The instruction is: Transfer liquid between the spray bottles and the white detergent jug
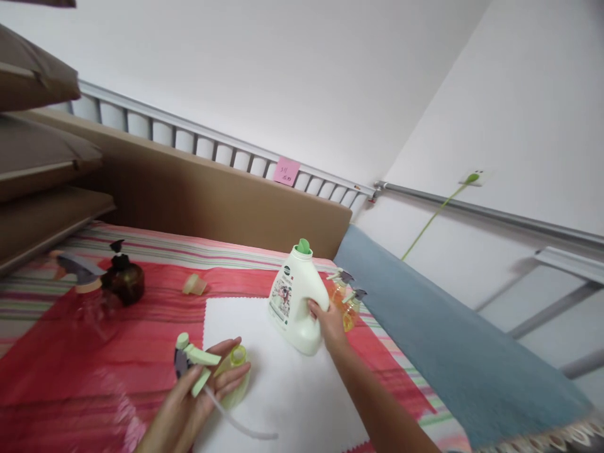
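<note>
My right hand (331, 322) grips the handle of a pale green detergent jug (295, 286). The jug has a picture label, a green pour spout on top and no cap over it. It tilts slightly above a white cloth (302, 402). In my left hand (189, 396), the thumb side holds a light green and grey trigger spray head (195, 360), its clear dip tube (238, 428) hanging down. Its outstretched fingers are beside a yellow-green spray bottle (231, 393) with an open neck; I cannot tell how firmly they touch it.
A translucent cap (194, 285), a dark pump bottle (125, 283) and a clear spray bottle (92, 305) stand at left on red sheeting (47, 377). Orange spray bottles (349, 311) are behind the jug. A brown board (212, 195) and stacked cartons (42, 151) border the surface.
</note>
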The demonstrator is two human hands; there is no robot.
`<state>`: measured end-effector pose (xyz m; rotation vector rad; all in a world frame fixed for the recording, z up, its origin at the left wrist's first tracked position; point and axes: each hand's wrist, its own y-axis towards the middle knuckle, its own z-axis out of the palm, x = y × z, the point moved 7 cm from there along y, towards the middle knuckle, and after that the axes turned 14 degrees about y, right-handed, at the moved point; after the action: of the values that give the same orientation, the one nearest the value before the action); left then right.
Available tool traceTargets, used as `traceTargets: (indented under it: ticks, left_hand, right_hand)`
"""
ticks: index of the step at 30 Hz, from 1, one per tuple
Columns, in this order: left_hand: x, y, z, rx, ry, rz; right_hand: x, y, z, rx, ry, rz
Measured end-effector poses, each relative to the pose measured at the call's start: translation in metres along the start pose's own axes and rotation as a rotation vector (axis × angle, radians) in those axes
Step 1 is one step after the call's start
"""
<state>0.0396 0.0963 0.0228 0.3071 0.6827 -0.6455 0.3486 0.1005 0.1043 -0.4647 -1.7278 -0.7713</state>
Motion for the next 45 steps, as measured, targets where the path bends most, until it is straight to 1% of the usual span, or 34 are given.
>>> traceTargets:
  ticks: [2, 5, 9, 13, 16, 19, 22, 24, 26, 29, 32, 37, 45]
  left_hand:
    - [-0.001, 0.0, 0.002, 0.01, -0.005, -0.003]
    - [-0.004, -0.002, 0.006, 0.014, -0.005, 0.002]
    - [-0.007, -0.003, 0.01, 0.01, -0.004, -0.001]
    - [-0.007, -0.003, 0.01, 0.011, -0.029, 0.005]
    - [-0.006, -0.004, 0.009, 0.014, -0.038, 0.019]
    - [-0.005, -0.005, 0.01, 0.015, -0.029, 0.015]
    - [-0.006, -0.006, 0.013, 0.03, -0.021, 0.009]
    - [-0.007, -0.007, 0.015, 0.039, -0.014, 0.017]
    - [-0.008, -0.007, 0.016, 0.047, -0.003, 0.025]
    - [-0.008, -0.007, 0.016, 0.066, 0.023, 0.038]
    - [-0.006, -0.006, 0.013, 0.074, 0.043, 0.045]
    - [-0.002, -0.004, 0.011, 0.103, 0.052, 0.046]
    - [-0.002, -0.003, 0.009, 0.081, 0.054, 0.056]
  right_hand:
    - [0.015, -0.002, -0.001, 0.03, -0.048, -0.013]
    - [0.041, -0.005, -0.008, 0.118, -0.132, -0.02]
    - [0.075, -0.013, -0.025, 0.224, -0.244, -0.01]
    - [0.1, -0.031, -0.042, 0.344, -0.395, -0.029]
    - [0.105, -0.052, -0.045, 0.51, -0.579, -0.048]
    - [0.105, -0.073, -0.042, 0.682, -0.706, -0.082]
    - [0.106, -0.088, -0.036, 0.808, -0.804, -0.152]
    - [0.104, -0.093, -0.032, 0.87, -0.875, -0.165]
    - [0.104, -0.094, -0.029, 0.9, -0.944, -0.168]
    - [0.107, -0.092, -0.027, 0.897, -1.008, -0.195]
    - [0.111, -0.09, -0.025, 0.899, -1.031, -0.23]
    - [0.115, -0.089, -0.023, 0.944, -1.04, -0.238]
    - [0.117, -0.089, -0.021, 0.971, -1.129, -0.239]
